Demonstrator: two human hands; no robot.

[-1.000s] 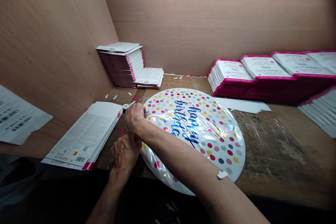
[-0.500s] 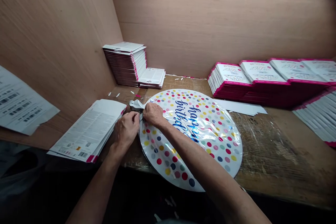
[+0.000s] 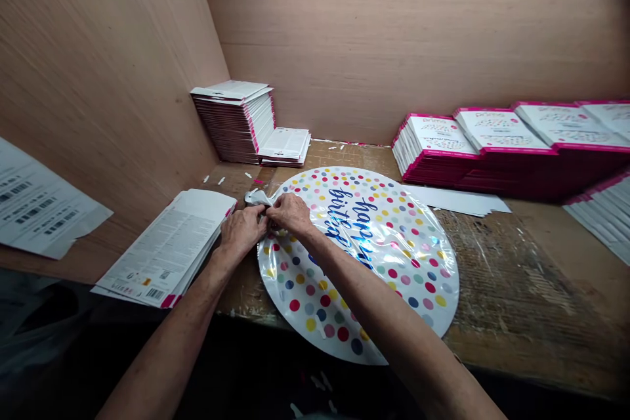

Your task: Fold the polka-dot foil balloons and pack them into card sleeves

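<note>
A round foil balloon (image 3: 374, 262) with coloured polka dots and blue "happy birthday" lettering lies flat on the wooden workbench (image 3: 506, 289), under a shiny, crinkled surface. Its silver neck (image 3: 256, 197) sticks out at the upper left. My left hand (image 3: 241, 233) and my right hand (image 3: 290, 213) are close together at the base of that neck, with fingers pinching the foil. My right forearm covers part of the lettering.
A stack of printed white packaging sheets (image 3: 167, 249) lies left of the balloon. Pink-edged card stacks (image 3: 502, 138) line the back right, another stack (image 3: 236, 118) stands in the back corner, and loose papers (image 3: 39, 207) rest at the left. Wooden panels wall the back and left.
My hands have come closer together on the neck. The balloon looks slightly shifted and its foil smoother near the lower left, and my view has moved little.
</note>
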